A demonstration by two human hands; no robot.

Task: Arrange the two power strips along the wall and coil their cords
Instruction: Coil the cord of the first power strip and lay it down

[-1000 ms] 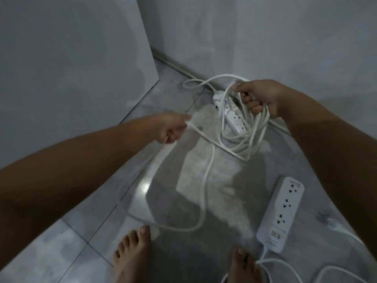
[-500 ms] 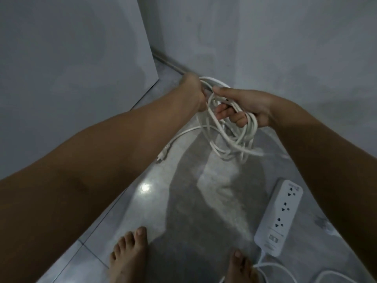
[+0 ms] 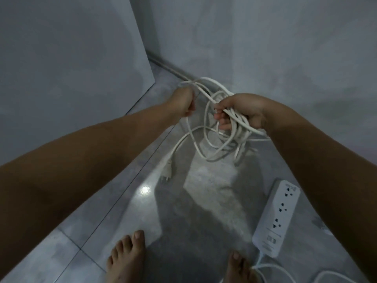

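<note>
My right hand (image 3: 242, 110) grips a bundle of white cord loops (image 3: 220, 144) that hang in the air above the floor. My left hand (image 3: 182, 103) pinches a strand of the same cord just left of it, near the wall corner. The cord's plug (image 3: 166, 173) dangles low near the floor. A white power strip (image 3: 277, 217) lies flat on the floor at the lower right, its own cord (image 3: 271, 270) trailing toward the bottom edge. The other power strip is hidden behind my hands and the loops.
Grey walls (image 3: 265, 48) meet in a corner ahead, with a panel (image 3: 71, 68) on the left. The floor (image 3: 114, 211) is grey tile. My two bare feet (image 3: 126, 260) stand at the bottom edge.
My left hand swept up from the middle of the floor to the right hand and added a cord loop; it has since drawn slightly left. The plug end lifted off the floor.
</note>
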